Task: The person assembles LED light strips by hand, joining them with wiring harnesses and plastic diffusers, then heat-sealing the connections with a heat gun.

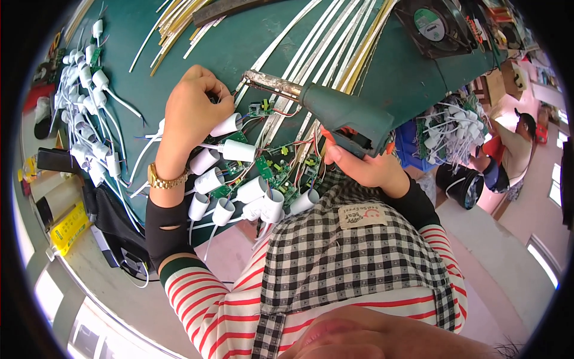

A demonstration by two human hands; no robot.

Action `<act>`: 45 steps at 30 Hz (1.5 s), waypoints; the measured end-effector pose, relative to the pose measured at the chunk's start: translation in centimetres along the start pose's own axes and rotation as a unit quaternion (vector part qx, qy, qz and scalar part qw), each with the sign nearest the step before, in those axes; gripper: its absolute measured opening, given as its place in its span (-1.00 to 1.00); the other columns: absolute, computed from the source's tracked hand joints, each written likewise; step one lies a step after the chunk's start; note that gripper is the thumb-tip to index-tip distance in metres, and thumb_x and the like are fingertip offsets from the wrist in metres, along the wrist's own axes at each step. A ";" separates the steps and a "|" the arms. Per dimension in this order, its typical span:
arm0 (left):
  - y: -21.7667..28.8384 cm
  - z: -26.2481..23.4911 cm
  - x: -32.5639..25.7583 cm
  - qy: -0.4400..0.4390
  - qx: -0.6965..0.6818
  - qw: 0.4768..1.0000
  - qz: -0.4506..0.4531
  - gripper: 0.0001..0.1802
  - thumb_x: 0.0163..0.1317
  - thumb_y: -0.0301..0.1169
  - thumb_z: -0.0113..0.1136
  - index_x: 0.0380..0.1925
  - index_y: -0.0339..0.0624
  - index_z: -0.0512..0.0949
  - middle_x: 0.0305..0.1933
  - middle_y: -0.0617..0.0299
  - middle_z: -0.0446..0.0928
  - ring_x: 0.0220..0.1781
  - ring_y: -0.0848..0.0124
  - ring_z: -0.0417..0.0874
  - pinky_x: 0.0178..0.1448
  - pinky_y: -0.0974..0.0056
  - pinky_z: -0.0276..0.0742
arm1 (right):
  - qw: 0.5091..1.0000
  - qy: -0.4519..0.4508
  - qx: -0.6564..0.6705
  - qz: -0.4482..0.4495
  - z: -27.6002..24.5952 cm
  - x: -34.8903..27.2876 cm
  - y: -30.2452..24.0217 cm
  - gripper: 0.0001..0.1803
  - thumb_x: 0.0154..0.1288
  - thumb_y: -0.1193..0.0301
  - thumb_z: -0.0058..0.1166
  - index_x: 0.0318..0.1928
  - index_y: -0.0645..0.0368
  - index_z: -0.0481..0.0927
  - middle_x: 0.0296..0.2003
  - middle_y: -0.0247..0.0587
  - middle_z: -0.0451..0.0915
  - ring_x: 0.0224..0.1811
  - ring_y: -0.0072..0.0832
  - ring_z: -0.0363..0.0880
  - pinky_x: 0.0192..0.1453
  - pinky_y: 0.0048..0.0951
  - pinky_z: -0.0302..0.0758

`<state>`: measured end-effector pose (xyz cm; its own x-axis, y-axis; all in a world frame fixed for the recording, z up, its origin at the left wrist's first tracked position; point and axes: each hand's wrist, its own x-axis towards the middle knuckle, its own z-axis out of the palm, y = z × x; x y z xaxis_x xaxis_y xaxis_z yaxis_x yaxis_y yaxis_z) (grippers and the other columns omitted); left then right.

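Note:
My right hand (368, 167) is wrapped around the handle of a dark green soldering gun (344, 107). Its metal tip (272, 82) points left, close to the fingers of my left hand (194, 107). Those left fingers are curled together above the table; what they pinch is hidden. Just below the left hand, white plastic caps (238, 151) with white cables lie in a cluster near the table edge. Small green circuit boards (263, 170) with thin wires sit among them. Long narrow white strips (299, 66) run from the boards toward the far side.
A heap of white caps with cables (89, 119) covers the table's left side. A black fan (431, 27) stands far right. More caps (451, 128) are piled near a blue bin (409, 143). Another person (514, 143) sits at right, by a black bucket (460, 184).

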<state>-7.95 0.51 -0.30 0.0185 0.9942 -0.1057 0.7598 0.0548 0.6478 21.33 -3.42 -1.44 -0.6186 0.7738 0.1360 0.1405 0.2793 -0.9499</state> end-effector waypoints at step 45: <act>-0.4 -0.4 0.3 -0.004 0.000 1.000 0.005 -0.90 -0.20 -0.45 0.28 -0.66 -0.25 0.59 -0.42 0.18 0.47 -0.40 0.22 0.53 -0.29 0.23 0.45 | 0.997 0.014 -0.077 0.005 1.1 1.8 -2.4 -0.84 -0.02 0.60 0.21 -0.35 0.24 0.57 -0.52 -0.29 0.57 -0.53 -0.45 0.55 -0.42 -0.55 0.45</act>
<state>-8.48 0.79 -0.32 0.0315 0.9940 -0.1051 0.7599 0.0445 0.6485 19.06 -3.28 0.80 -0.5956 0.7916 0.1369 0.2647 0.3543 -0.8969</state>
